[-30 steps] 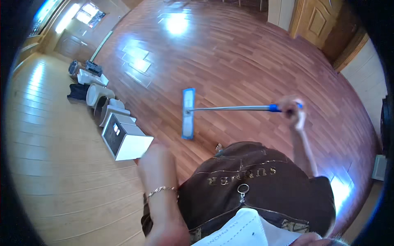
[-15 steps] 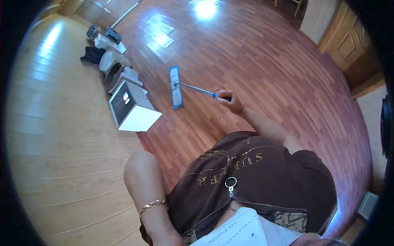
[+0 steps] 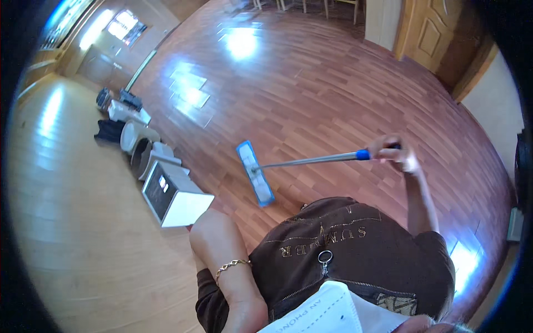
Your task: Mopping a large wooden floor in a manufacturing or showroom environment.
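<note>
My right hand (image 3: 392, 151) is closed around the top end of a flat mop's handle, just past its blue collar. The metal pole of the mop (image 3: 311, 161) runs leftward from there to a long blue-edged mop head (image 3: 255, 173), which rests on the wooden floor (image 3: 311, 100) ahead of me. My left arm is bent up at the lower edge, with a gold chain bracelet (image 3: 232, 267) on it. Close to the bottom of the picture lies my left hand (image 3: 248, 314); its fingers are hidden.
Left of the mop stands a white box-shaped appliance (image 3: 186, 208) with a dark front. Behind it, along the wall (image 3: 72, 205), are rounded grey-white bins (image 3: 139, 136) and dark items. Chair legs (image 3: 338, 8) show at the far side, and a wooden door (image 3: 430, 30) at the right.
My right hand has moved right and slightly down with the handle. The mop head has come nearer and tilted. The view has shifted, showing more of the far room.
</note>
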A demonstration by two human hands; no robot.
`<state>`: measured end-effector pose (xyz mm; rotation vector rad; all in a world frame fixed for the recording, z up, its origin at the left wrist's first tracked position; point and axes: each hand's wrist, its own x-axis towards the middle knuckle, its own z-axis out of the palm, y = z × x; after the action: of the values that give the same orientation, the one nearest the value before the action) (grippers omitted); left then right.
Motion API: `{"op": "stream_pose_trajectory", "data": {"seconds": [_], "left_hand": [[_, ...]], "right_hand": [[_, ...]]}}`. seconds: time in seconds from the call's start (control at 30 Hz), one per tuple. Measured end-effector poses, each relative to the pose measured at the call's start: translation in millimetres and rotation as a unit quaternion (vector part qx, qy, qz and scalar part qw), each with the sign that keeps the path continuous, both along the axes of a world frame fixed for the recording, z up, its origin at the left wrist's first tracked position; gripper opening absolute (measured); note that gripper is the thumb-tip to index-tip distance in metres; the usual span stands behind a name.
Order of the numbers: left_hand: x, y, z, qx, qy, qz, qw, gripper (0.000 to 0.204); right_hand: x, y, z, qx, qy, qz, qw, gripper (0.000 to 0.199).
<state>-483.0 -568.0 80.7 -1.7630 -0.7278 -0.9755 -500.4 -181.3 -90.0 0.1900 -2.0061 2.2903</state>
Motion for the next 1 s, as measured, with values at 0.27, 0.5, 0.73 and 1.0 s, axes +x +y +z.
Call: {"op": "stream_pose_trajectory", "data": {"seconds": [0.27,0.5,0.73,1.0], "left_hand": [[-38,19,-9,-0.178,-0.153,0.141,0.962,0.036],[-51,28,-18,-0.313,-0.278,0.298,0.858,0.032],[-60,39,-48,-0.406,-0.415,0.451,0.678,0.029],[-137,16,-355,-0.599,-0.458,0.36,0.549,0.052]], "right_hand": [[67,72,69,-0.144,0.18,-0.212,0.95,0.03],[25,53,47,-0.232,0.209,-0.225,0.923,0.032],[21,-18,12,-0.222,0.194,-0.164,0.941,0.037],[46,-109,61,-0.115,0.18,0.049,0.976,0.034]]}}
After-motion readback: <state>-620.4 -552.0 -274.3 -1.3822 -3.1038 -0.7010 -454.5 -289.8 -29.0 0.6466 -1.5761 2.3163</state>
